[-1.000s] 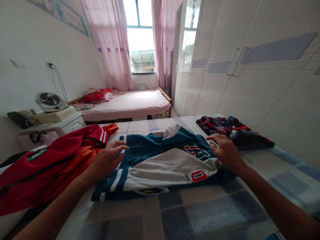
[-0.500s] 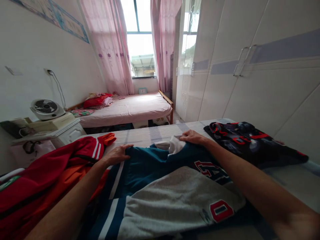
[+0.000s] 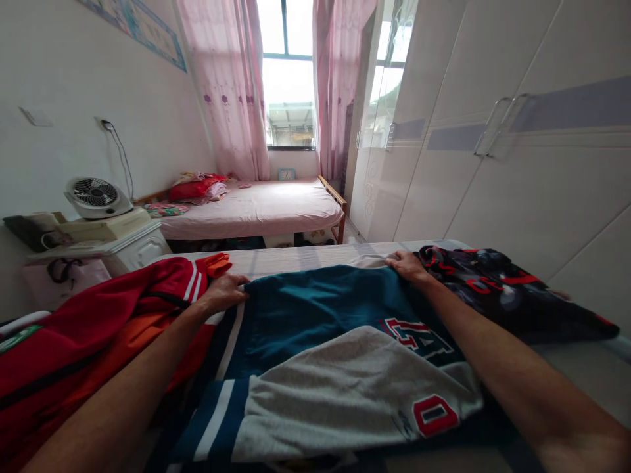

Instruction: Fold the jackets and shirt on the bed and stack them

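A teal and grey sweatshirt [image 3: 315,295] with red and white lettering lies spread before me, one grey sleeve folded across its front. My left hand [image 3: 227,292] pinches its far left corner, by the white stripe. At the far right edge, my right hand [image 3: 408,268] grips the cloth, with a pale grey part of the garment stretching left from its fingers. The fingertips of both hands are partly hidden by the fabric. Red and orange clothing [image 3: 113,315] lies close beside my left forearm. Beyond my right forearm rests a dark, folded garment [image 3: 503,289] with red markings.
The clothes lie on a pale striped bed sheet [image 3: 276,261]. Farther off stands a pink-covered bed [image 3: 266,207] beneath the window. A small fan [image 3: 96,196] sits on a white cabinet [image 3: 140,246] at left. White wardrobe doors [image 3: 493,190] line the right side.
My right hand has moved right, drawing the sweatshirt's far edge straighter and flatter. The bunched grey cloth there is now pulled out sideways. My left hand keeps hold of its corner.
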`<state>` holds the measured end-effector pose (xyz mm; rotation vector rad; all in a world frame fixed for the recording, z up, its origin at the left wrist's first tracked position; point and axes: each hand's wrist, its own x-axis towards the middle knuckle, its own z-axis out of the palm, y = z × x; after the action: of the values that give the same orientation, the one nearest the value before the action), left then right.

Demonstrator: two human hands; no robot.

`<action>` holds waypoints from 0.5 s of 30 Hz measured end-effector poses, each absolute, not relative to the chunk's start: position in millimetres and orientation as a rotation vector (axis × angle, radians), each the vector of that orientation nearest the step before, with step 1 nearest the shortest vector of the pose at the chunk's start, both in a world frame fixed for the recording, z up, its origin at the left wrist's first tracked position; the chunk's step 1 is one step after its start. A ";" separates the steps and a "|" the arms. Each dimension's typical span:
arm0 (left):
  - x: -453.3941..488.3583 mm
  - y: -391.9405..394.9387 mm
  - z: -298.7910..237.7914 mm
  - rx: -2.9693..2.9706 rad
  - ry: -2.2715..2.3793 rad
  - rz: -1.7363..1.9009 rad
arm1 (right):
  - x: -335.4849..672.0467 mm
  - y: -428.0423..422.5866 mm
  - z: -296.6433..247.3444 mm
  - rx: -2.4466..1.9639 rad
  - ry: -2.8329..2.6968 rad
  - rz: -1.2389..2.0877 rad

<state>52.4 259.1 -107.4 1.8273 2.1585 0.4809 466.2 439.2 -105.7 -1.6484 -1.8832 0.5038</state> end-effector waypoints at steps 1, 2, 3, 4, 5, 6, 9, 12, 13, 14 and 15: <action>55.0 256.6 -102.3 1.868 2.178 0.491 | 466.4 435.7 -98.8 -1.626 -1.856 0.477; 58.1 252.4 -96.7 1.927 2.200 0.504 | 468.0 430.9 -91.1 -1.589 -1.833 0.454; 61.8 246.2 -91.3 1.989 2.222 0.521 | 471.4 424.2 -83.4 -1.531 -1.816 0.440; 65.7 237.7 -86.8 2.033 2.251 0.549 | 476.7 415.3 -76.7 -1.458 -1.808 0.434; 69.6 227.0 -83.9 2.073 2.286 0.577 | 483.9 404.1 -72.0 -1.381 -1.807 0.433; 73.4 214.5 -83.1 2.124 2.319 0.601 | 492.9 390.8 -69.9 -1.310 -1.814 0.435; 82.5 172.1 -95.3 2.410 2.289 0.594 | 525.5 344.4 -81.0 -1.243 -1.923 0.483; 88.9 138.7 -119.2 2.679 2.064 0.464 | 553.9 305.9 -108.1 -1.321 -2.154 0.622; 90.7 131.9 -125.6 2.692 2.022 0.424 | 560.2 297.9 -116.7 -1.344 -2.211 0.636; 92.1 127.1 -129.9 2.678 2.008 0.396 | 564.7 292.6 -123.6 -1.361 -2.251 0.622; 93.2 124.2 -131.7 2.646 2.009 0.379 | 567.6 289.9 -128.3 -1.367 -2.281 0.587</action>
<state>93.2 124.2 -131.7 2.6457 2.0091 0.3786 567.6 289.9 -128.3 -1.3672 -2.2807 0.5872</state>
